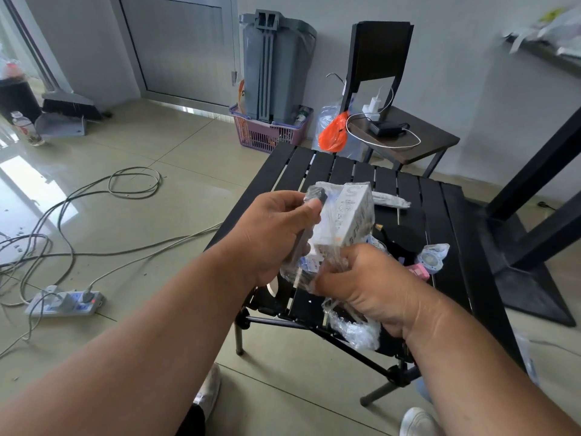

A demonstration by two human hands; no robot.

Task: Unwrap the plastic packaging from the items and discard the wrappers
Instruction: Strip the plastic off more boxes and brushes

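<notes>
The job looks only partly done. The white box (345, 215) is held up in the air over the near edge of the black worktop (446, 247), and the clear plastic wrap (355, 328) has come off its lower end but seems to cling round the top and sides. The left hand (273, 234) is at nine o'clock from the box, and its fingers (301, 212) are curled round the box's left side and a dark thing (316, 194) at the top that I cannot make out well. The right hand (367, 287) is at six o'clock from the box, and its fingers are bunched tight on a wad of the loose plastic, which hangs down crinkled below the fist. The box is tall and white with small dark print on its faces, and it tilts a little to the right. I think the wrap must come all the way off and then go in the rubbish. More things wait on the worktop at three o'clock from the box: a round pale packet (432, 256) in shiny plastic, a pink thing (418, 272) just beside it, and a long clear bag (390, 201) farther back. A tall grey bin (276, 64) stands at twelve o'clock by the wall, well apart from the worktop.
</notes>
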